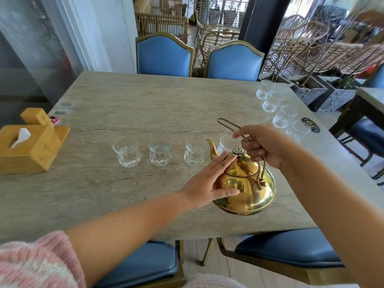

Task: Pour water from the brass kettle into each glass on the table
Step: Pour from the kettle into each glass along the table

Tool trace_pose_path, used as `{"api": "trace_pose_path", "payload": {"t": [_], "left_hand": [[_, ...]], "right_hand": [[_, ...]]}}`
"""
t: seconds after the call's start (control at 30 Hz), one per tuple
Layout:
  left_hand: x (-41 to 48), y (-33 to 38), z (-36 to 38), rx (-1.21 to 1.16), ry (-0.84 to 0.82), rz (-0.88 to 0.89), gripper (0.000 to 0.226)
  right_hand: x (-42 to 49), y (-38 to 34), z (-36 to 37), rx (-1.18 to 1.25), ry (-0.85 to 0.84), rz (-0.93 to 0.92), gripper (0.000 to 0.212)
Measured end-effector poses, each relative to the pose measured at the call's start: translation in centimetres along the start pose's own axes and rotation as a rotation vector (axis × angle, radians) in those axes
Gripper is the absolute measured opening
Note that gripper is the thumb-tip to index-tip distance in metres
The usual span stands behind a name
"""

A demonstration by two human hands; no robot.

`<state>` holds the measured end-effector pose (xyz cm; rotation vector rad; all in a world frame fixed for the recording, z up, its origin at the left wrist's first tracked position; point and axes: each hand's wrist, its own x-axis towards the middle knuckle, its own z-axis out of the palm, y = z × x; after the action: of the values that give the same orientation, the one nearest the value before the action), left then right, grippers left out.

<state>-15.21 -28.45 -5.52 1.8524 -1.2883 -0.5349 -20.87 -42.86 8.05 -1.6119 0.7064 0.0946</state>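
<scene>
The right hand (267, 145) is gripping the wire handle (227, 124) of the brass kettle (249, 194) with curled fingers, while the left hand (209, 183) is lying flat on the lid (239, 170) and shoulder, fingers straight and pressed together, thumb spread on the side. The kettle is staying at the front right part of the table (145, 100), and I cannot tell if its base is touching the top. Its spout (212, 147) is pointing at the right end glass (225, 144) of a row, with three glasses (159, 151) standing to the left.
</scene>
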Motion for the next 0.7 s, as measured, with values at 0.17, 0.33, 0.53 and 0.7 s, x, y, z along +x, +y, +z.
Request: {"api": "trace_pose_path", "payload": {"t": [0.17, 0.33, 0.53, 0.7], "left_hand": [[0.5, 1.1, 0.8, 0.124, 0.026, 0.056, 0.081], [1.8, 2.6, 2.1, 0.205, 0.051, 0.059, 0.081], [3.8, 5.1, 5.4, 0.163, 0.077, 0.034, 0.081], [5.7, 7.1, 8.3, 0.142, 0.103, -0.015, 0.080]], "right_hand": [[-0.9, 1.4, -1.6, 0.061, 0.051, -0.037, 0.010], [-1.5, 2.2, -4.4, 0.087, 0.039, -0.078, 0.016], [-2.4, 3.2, -8.6, 0.105, 0.060, -0.124, 0.019], [-2.6, 3.9, -11.9, 0.099, 0.055, -0.185, 0.024]]}}
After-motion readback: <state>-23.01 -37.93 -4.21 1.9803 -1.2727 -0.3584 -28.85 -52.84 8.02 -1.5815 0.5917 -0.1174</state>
